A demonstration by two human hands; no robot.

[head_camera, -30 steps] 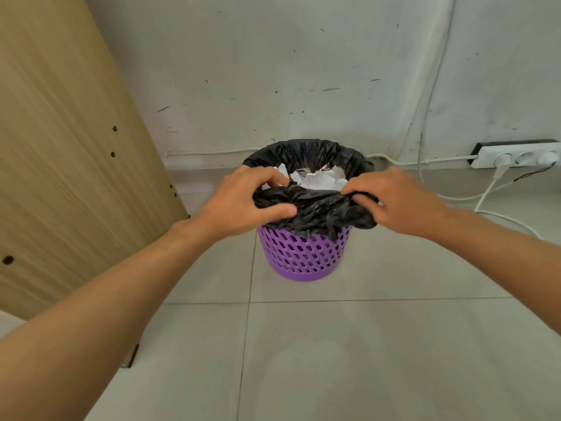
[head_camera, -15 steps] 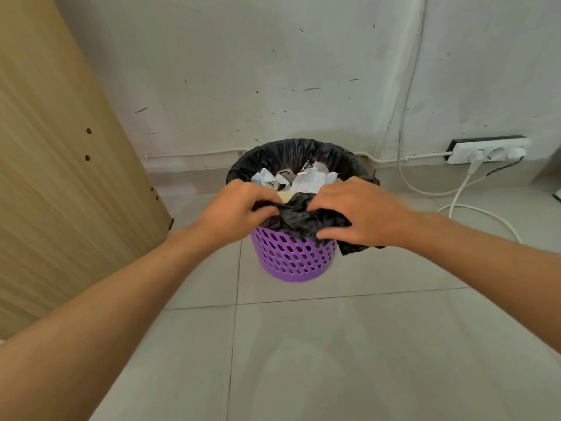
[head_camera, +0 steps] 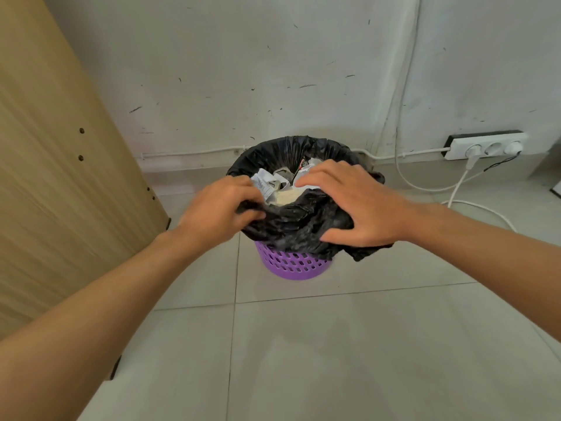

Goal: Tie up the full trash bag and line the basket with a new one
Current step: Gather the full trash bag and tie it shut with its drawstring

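A purple perforated basket (head_camera: 293,265) stands on the tiled floor by the wall. A black trash bag (head_camera: 291,153) lines it, stuffed with crumpled white paper (head_camera: 267,185). The bag's near edge is pulled off the rim and bunched in folds (head_camera: 300,226) in front. My left hand (head_camera: 218,212) grips that bunched plastic at its left end, fingers curled into it. My right hand (head_camera: 355,205) covers the right side of the bunch, fingers spread over the top and thumb underneath, holding the plastic.
A wooden panel (head_camera: 60,165) stands close on the left. A white power strip (head_camera: 485,145) lies against the wall at the right, with white cables (head_camera: 473,205) trailing over the floor near the basket. Open tile floor lies in front.
Both hands have shifted along the bag's loosened near edge. My right hand has slid right and spread wider over the bunched plastic. More of the purple basket is covered.
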